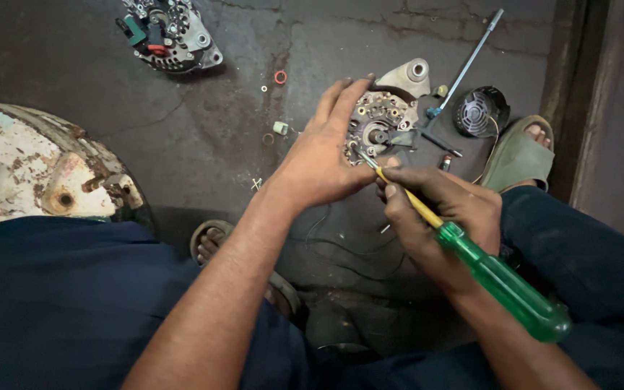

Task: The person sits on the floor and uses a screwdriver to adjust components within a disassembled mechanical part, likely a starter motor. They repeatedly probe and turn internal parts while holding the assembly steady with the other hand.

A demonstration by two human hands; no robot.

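Nearest, dark blue trousers [52,303] fill the foreground. Right hand [442,217] is closed around a screwdriver [500,278] with a green handle, gripped low on the yellow shank, tip set into the alternator [380,123]. Left hand [323,155] is wrapped over the alternator's left side, fingers spread across the top, steadying it just above the floor [204,137]. For the step to go well, the tip is best kept square and fully seated, with the part braced firm against turning. Just beyond, a black fan cover [479,112] and a thin rod [471,58] lie beside a sandal [518,155]. Small washers [280,76] are scattered. Farthest, a second alternator [167,32] sits at top left.
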